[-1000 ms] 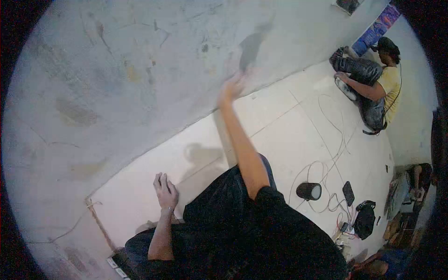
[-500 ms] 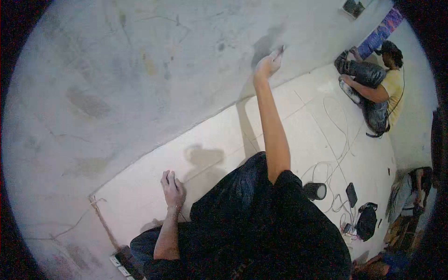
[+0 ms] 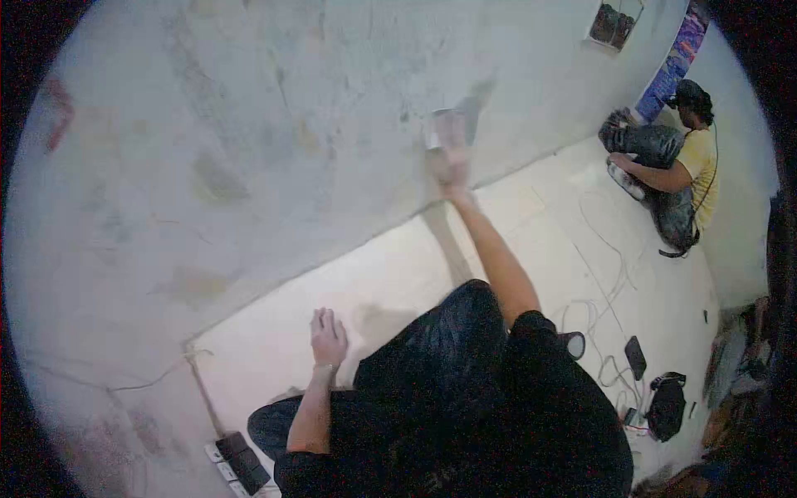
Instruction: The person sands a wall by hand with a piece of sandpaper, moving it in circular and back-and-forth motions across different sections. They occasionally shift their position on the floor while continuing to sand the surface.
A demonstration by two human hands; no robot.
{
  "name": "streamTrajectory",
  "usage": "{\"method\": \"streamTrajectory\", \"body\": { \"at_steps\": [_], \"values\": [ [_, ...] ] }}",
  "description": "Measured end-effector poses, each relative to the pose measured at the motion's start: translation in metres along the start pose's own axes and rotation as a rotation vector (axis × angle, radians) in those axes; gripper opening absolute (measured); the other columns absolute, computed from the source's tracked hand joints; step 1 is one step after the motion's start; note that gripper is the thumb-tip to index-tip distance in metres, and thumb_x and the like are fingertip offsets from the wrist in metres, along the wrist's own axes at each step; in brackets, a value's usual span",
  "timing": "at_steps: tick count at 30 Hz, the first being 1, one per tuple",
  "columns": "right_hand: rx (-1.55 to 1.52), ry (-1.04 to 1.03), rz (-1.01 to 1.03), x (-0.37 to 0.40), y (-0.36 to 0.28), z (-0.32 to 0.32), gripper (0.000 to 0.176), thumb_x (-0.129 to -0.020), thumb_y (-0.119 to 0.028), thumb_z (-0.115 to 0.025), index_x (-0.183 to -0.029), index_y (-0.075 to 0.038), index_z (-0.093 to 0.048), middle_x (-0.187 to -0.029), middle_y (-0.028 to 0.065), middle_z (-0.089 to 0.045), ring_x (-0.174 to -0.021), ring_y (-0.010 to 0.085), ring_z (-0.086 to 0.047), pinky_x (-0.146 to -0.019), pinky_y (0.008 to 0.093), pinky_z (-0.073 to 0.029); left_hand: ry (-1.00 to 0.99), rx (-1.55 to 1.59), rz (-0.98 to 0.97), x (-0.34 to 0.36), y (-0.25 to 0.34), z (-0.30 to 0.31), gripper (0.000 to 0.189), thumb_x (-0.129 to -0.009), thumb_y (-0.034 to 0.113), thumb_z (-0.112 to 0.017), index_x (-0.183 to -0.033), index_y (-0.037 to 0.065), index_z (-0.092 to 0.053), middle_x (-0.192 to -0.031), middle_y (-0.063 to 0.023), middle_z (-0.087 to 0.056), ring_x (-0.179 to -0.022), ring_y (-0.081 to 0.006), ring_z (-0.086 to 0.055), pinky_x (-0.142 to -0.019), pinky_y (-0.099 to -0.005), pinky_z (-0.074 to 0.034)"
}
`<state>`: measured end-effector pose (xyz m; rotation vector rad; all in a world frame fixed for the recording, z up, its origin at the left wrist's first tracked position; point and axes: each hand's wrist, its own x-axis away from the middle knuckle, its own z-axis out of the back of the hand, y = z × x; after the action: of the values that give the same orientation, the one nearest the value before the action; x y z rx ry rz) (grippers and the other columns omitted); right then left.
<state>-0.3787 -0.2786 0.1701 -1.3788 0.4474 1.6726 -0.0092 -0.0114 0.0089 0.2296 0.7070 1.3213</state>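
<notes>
Motion blur noted over the right hand (image 3: 451, 163): it is raised at arm's length and closed on a pale flat object (image 3: 437, 130), which is pressed against the wall (image 3: 249, 124) just above where wall and floor (image 3: 398, 266) meet. The object's kind cannot be made out; only a light rectangular face with darker edges is seen, and the fingers are smeared into it. The left hand (image 3: 329, 336) is laid flat on the floor, palm down, fingers extended and holding nothing. The wall is recorded as rough grey plaster, mottled, with hairline cracks and dull stains; the floor as smooth pale tile with thin joints. The person's own trunk, in black cloth, hides the floor beneath it. A power strip (image 3: 237, 461) is partly cut off at the lower edge. Loose cables (image 3: 594, 311) are looped over the tiles, near a black bag (image 3: 667, 404). A second person (image 3: 677, 158) is seated against the far wall, well apart, in a yellow top. The right margin is lost in dark vignette.
</notes>
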Motion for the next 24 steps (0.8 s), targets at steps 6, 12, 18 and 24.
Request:
{"method": "streamTrajectory", "body": {
  "at_steps": [6,12,18,24],
  "values": [
    [-0.026,0.101,-0.309,0.003,-0.051,-0.002,0.063,-0.093,-0.014,-0.048,-0.152,-0.023,-0.03,-0.158,0.0179,-0.021,-0.143,0.0382,-0.026,-0.114,0.0485,-0.03,-0.19,-0.011,0.211,-0.028,0.013,0.038,0.063,-0.09,0.029,-0.06,-0.141,-0.002,-0.04,-0.12,-0.0278,-0.059,-0.108,-0.0422,-0.059,-0.092,-0.0474,-0.048],
    [-0.123,-0.329,-0.203,0.046,-0.136,-0.01,0.065,-0.092,-0.013,-0.051,-0.152,-0.019,-0.029,-0.158,0.0183,-0.019,-0.145,0.0381,-0.021,-0.117,0.0465,-0.023,-0.138,0.301,0.23,-0.025,0.035,0.152,0.057,-0.092,0.021,-0.062,-0.141,0.0,-0.042,-0.101,-0.0183,-0.068,-0.084,-0.0274,-0.069,-0.074,-0.0356,-0.054],
    [-0.298,-0.729,-0.032,0.057,-0.135,0.026,0.064,-0.087,-0.016,-0.059,-0.147,-0.013,-0.038,-0.153,0.0191,-0.031,-0.138,0.0358,-0.035,-0.116,0.0468,-0.027,0.508,0.367,0.604,0.135,0.086,0.266,0.035,-0.096,0.011,-0.055,-0.129,0.0,-0.054,-0.098,-0.0079,-0.063,-0.081,-0.013,-0.061,-0.07,-0.0264,-0.051],
    [-0.268,-0.963,-0.057,0.051,-0.15,0.048,0.029,-0.096,-0.021,-0.049,-0.112,-0.003,-0.065,-0.104,0.0242,-0.066,-0.099,0.0424,-0.059,-0.086,0.0468,-0.046,0.64,0.215,1.015,0.381,0.087,0.238,0.017,-0.096,0.018,-0.058,-0.099,0.001,-0.062,-0.075,-0.004,-0.06,-0.061,-0.0071,-0.053,-0.052,-0.0241,-0.044]
  ]
}}
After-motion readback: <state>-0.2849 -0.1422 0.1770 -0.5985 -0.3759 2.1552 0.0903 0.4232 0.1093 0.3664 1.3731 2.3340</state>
